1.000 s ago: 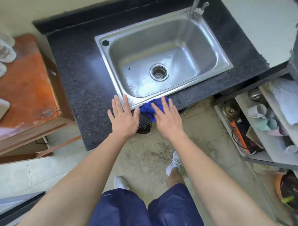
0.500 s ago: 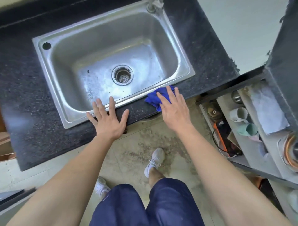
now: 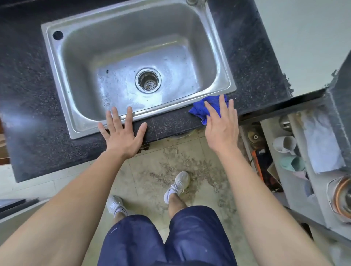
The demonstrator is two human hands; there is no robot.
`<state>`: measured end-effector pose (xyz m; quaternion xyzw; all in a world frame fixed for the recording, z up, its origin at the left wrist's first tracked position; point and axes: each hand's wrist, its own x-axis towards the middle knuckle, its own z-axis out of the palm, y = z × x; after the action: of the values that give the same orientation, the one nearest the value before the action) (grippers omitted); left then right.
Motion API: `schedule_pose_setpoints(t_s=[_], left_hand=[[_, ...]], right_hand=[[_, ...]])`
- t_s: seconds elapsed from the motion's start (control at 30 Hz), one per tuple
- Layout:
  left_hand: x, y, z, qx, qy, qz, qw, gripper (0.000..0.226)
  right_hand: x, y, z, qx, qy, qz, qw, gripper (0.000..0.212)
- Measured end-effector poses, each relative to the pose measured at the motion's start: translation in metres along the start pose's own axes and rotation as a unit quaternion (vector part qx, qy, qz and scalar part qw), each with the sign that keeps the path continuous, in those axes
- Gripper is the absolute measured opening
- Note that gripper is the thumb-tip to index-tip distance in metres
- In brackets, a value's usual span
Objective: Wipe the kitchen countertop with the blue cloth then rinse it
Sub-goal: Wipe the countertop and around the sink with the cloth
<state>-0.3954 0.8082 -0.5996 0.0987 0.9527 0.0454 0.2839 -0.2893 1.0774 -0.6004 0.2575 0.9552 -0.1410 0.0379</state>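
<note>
Right of centre, on the dark table's (image 3: 171,121) front strip by the sink's (image 3: 57,79) lower right corner, the blue cloth (image 3: 199,109) lies bunched under the right hand's (image 3: 221,129) flat, straight fingers. The left hand (image 3: 123,136) rests spread wide, empty, its fingertips seemingly on the sink rim.

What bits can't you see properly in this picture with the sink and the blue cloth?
1. Silver metal tap: head view, the top edge cuts it off; only its base shows.
2. Crumpled blue cloth: the flat right hand covers part of it.
3. Black speckled countertop: the spots beneath the cloth and the left hand are hidden.
4. Pale cups on the grey side shelf: blurred, details unclear.
</note>
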Motion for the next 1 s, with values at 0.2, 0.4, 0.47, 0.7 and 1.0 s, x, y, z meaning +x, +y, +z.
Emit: schedule_pose_setpoints(t_s=[0.2, 0.4, 0.47, 0.7, 1.0], left_hand=[[0.002, -0.002, -0.002, -0.014, -0.016, -0.003, 1.000, 0.071], [-0.007, 0.001, 0.000, -0.034, 0.041, 0.000, 0.999, 0.069], [-0.009, 0.009, 0.001, -0.028, 0.056, -0.002, 0.998, 0.073], [0.004, 0.105, 0.001, -0.014, 0.047, 0.140, 0.989, 0.069], [0.025, 0.174, 0.019, 0.046, 0.016, 0.163, 0.985, 0.072]], right_hand=[[-0.030, -0.091, 0.023, 0.074, -0.013, 0.077, 0.994, 0.052], [-0.009, 0.002, 0.001, -0.011, -0.018, -0.054, 0.998, 0.046], [0.009, 0.037, -0.017, -0.023, -0.010, 0.038, 0.999, 0.046], [0.034, 0.078, -0.062, 0.068, -0.051, 0.017, 0.996, 0.045], [0.135, 0.099, -0.075, 0.019, -0.007, 0.055, 0.998, 0.047]])
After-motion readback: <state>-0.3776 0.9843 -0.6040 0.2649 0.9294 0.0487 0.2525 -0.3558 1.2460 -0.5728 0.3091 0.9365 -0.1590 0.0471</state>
